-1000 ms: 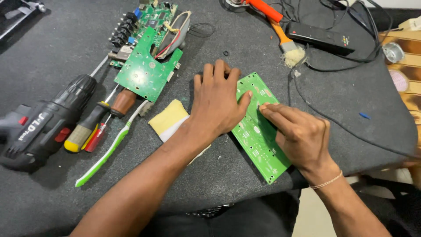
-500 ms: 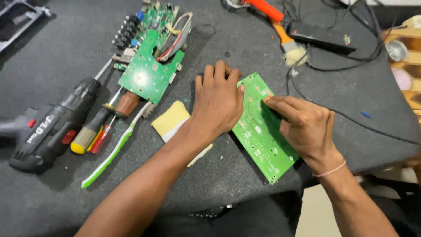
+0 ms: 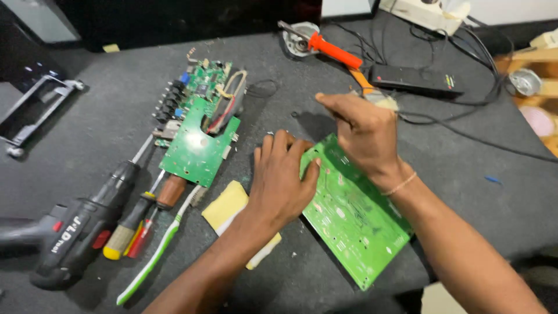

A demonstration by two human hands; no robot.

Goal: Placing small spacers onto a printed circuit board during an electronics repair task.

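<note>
Green circuit board (image 3: 354,224) lies flat on the table (image 3: 104,122), near and right of centre. Left hand (image 3: 283,180), spread open, pins its left edge; keep that pressure firm. Right hand (image 3: 363,131) hovers above, fingers loosely curled, holding nothing visible.

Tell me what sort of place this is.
Most likely an electronics repair bench. Bare green circuit boards lie on a dark table, with a cordless screwdriver, hand screwdrivers and cables around them, and a left hand presses on one board.
</note>
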